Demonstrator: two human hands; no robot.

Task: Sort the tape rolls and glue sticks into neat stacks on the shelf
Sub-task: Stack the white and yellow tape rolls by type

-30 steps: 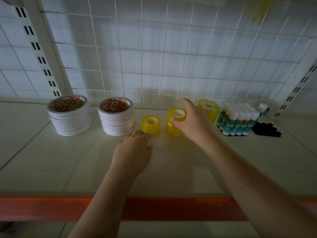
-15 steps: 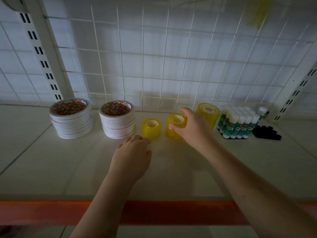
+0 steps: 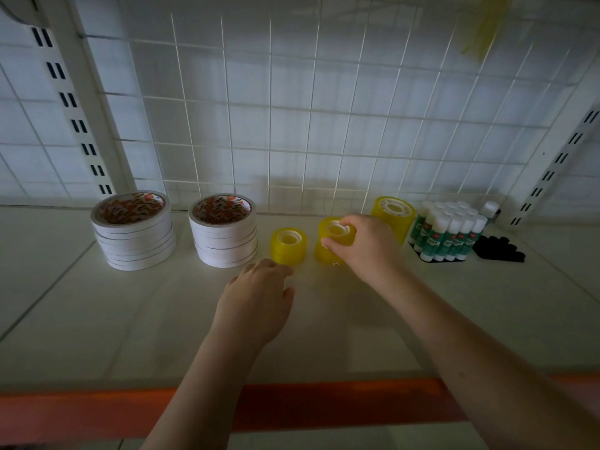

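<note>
Two yellow tape rolls (image 3: 328, 245) sit stacked; the right hand (image 3: 363, 245) grips the upper one, apparently tilted, while the left hand (image 3: 256, 303) rests loosely curled, holding nothing.

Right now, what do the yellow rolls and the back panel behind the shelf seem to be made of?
Yellow rolls: probably clear plastic tape with a yellow tint, glossy and see-through, wound on a white core that looks like plastic. The right hand holds the top one of a stack of two. Back panel: thin crossing wires coated white, likely painted metal mesh.
</note>
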